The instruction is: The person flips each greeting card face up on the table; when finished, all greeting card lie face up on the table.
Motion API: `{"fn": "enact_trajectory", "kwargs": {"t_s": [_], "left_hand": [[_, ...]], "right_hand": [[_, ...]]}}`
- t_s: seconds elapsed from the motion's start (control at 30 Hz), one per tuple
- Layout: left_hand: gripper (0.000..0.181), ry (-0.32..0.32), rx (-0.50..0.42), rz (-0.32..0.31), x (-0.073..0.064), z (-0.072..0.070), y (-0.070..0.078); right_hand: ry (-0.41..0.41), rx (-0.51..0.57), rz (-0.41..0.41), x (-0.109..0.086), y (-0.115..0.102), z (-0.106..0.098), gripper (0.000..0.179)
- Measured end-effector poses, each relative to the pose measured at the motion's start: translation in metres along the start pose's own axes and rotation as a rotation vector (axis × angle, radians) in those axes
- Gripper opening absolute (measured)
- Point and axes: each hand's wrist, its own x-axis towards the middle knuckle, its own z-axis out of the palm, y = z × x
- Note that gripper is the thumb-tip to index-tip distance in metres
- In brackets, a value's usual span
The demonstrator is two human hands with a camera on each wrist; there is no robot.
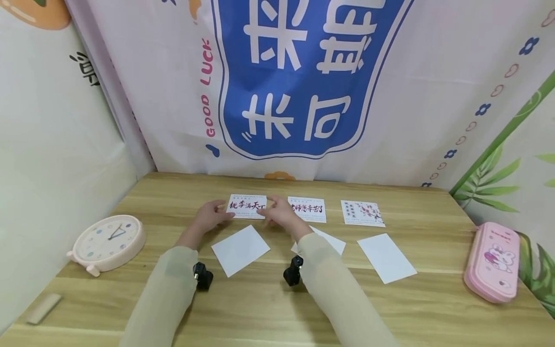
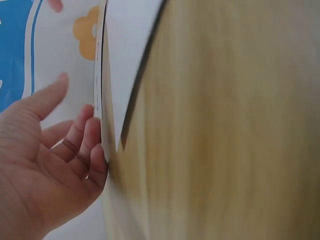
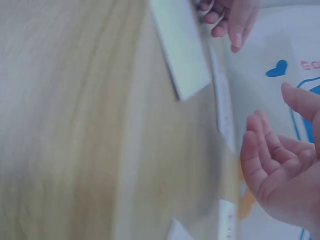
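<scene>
A white card with red brush writing (image 1: pixel 246 206) lies flat at the back of the table, between both hands. At its left edge is my left hand (image 1: pixel 208 217); in the left wrist view its fingertips are right at the card's rim, with the thumb raised apart. My right hand (image 1: pixel 282 212) is at the card's right edge, fingers loosely bent and thumb spread away in the right wrist view. A second red-lettered card (image 1: pixel 310 217) lies just right of that hand, partly hidden by it. Below the first card lies a blank white card (image 1: pixel 241 250).
A card with a red blossom print (image 1: pixel 363 213) continues the back row. Two more blank cards lie in front, one (image 1: pixel 329 241) partly under the right forearm, another (image 1: pixel 387 258) farther right. A round clock (image 1: pixel 108 243), a small pale bar (image 1: pixel 45 308) and a pink case (image 1: pixel 494 262) flank them.
</scene>
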Motion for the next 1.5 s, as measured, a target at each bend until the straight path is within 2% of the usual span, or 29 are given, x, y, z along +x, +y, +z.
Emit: {"fn": "enact_trajectory", "kwargs": {"t_s": [0.1,0.27,0.37,0.43,0.53,0.67,0.8,1.0,1.2,1.33,1.5], "left_hand": [[0.066,-0.014,-0.055,0.006,-0.005,-0.004,0.003],[0.067,-0.017,-0.033,0.045,-0.011,-0.006,0.012],[0.067,-0.028,-0.038,0.068,-0.015,-0.003,0.021],[0.067,-0.041,-0.061,0.088,-0.017,0.0,0.028],[0.065,-0.053,-0.057,0.141,-0.021,0.006,0.038],[0.064,-0.057,-0.026,0.195,-0.026,0.016,0.049],[0.064,-0.062,-0.011,0.215,-0.035,0.026,0.062],[0.063,-0.086,-0.08,0.25,-0.046,0.045,0.082],[0.06,-0.089,-0.148,0.298,-0.048,0.069,0.096],[0.057,-0.091,-0.163,0.324,-0.049,0.086,0.108],[0.058,-0.133,-0.176,0.35,-0.049,0.11,0.12]], "right_hand": [[-0.02,-0.003,-0.032,-0.007,-0.01,-0.007,0.065],[-0.017,-0.087,-0.075,-0.02,-0.021,-0.026,0.065],[0.02,-0.158,-0.095,-0.027,-0.021,-0.04,0.063],[0.028,-0.168,-0.098,-0.032,-0.02,-0.05,0.063],[0.031,-0.201,-0.118,-0.041,-0.018,-0.063,0.063],[0.021,-0.214,-0.142,-0.054,-0.017,-0.08,0.064],[0.025,-0.228,-0.143,-0.068,-0.014,-0.095,0.065],[0.058,-0.269,-0.163,-0.091,-0.006,-0.115,0.064],[0.105,-0.298,-0.181,-0.114,0.005,-0.133,0.062],[0.134,-0.278,-0.196,-0.128,0.016,-0.146,0.062],[0.152,-0.255,-0.182,-0.144,0.033,-0.163,0.06]]}}
